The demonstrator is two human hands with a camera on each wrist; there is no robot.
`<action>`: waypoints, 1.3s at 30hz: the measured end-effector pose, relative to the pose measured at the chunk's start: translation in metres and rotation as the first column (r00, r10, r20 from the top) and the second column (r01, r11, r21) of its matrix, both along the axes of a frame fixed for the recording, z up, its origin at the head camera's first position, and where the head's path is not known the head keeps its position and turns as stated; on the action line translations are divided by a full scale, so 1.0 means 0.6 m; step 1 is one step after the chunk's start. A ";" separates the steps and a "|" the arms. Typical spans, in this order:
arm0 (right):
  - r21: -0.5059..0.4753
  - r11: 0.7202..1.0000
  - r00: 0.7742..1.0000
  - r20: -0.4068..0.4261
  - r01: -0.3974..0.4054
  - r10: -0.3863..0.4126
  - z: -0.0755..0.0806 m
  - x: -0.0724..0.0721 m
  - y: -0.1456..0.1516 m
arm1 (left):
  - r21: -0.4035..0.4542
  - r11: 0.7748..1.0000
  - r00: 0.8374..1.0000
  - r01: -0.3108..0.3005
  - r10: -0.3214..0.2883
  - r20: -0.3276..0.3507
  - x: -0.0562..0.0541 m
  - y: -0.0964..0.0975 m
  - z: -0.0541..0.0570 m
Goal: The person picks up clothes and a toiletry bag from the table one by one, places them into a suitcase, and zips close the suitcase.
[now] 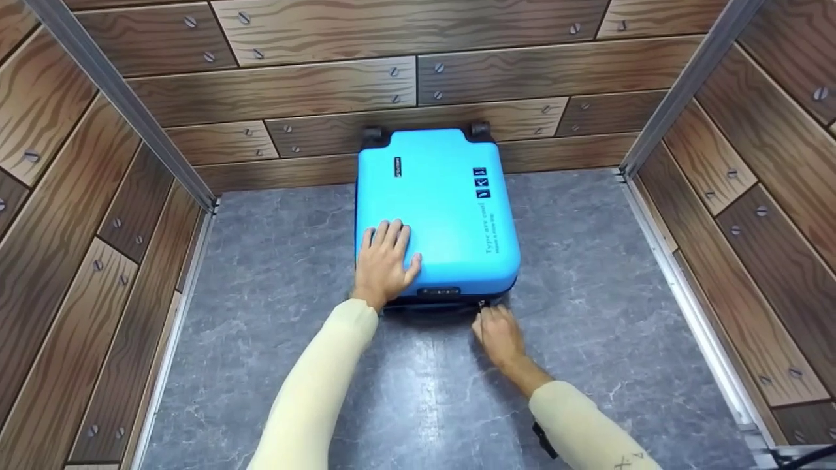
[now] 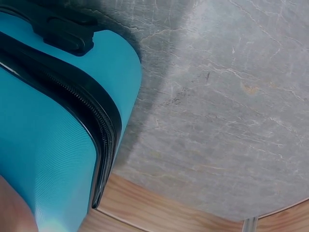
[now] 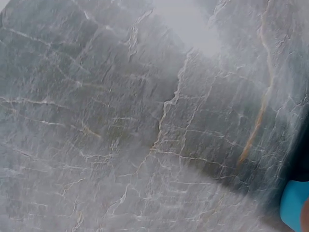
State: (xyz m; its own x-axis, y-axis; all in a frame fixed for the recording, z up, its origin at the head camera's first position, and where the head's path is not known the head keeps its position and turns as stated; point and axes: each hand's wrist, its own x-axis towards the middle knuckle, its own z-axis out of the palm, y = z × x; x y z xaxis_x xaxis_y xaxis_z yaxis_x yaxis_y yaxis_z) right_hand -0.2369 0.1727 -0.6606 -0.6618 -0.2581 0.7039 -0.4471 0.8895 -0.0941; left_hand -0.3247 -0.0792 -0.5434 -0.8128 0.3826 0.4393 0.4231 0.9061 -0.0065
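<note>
We locate the rectangular blue hard-shell suitcase [image 1: 444, 209] lying flat on the grey marble-patterned floor [image 1: 281, 274], at the middle of the floor's rear edge. Its two black wheels [image 1: 372, 135] face the brown wood-plank-patterned wall [image 1: 313, 91]. We observe the left hand [image 1: 385, 261] resting palm down on the shell's near left corner, fingers extended and slightly spread, gripping nothing. The right hand [image 1: 501, 336] is at the near side, close to the suitcase's near right corner; its curled fingers pinch the small metal zipper pull [image 1: 482, 303]. The suitcase thus lies beneath the left hand and just beyond the right. Between the hands, we identify the black combination lock [image 1: 439, 291]. In the left wrist view, the black zipper seam [image 2: 82, 94] curves around one corner.
</note>
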 end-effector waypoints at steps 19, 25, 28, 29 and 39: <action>0.178 0.984 0.979 0.194 0.024 -0.059 0.036 0.021 0.003 | -0.199 0.979 0.927 -0.052 0.122 0.355 0.018 0.016 0.036; 0.272 0.962 0.964 0.256 -0.004 -0.068 0.053 0.018 -0.003 | -0.277 0.957 0.892 -0.087 0.199 0.406 0.019 0.017 0.055; 0.366 0.930 0.960 0.271 -0.034 -0.072 0.064 0.016 -0.004 | -0.294 0.952 0.879 -0.087 0.212 0.427 0.019 0.018 0.060; 0.399 0.916 0.958 0.278 -0.045 -0.074 0.068 0.016 -0.004 | -0.298 0.951 0.877 -0.086 0.214 0.429 0.020 0.018 0.061; 0.339 0.936 0.898 0.436 -0.097 -0.065 0.081 0.029 -0.041 | -0.173 0.981 0.846 -0.090 0.167 0.506 0.032 0.022 0.073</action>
State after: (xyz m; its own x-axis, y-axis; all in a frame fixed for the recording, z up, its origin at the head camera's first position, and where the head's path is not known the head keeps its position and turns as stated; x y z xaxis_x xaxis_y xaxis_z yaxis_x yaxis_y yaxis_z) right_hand -0.2198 0.1481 -0.6119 -0.8715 -0.4428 0.2107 -0.4473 0.8939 0.0286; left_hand -0.3052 -0.0660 -0.4997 -0.9530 0.2835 -0.1068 0.2794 0.9588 0.0519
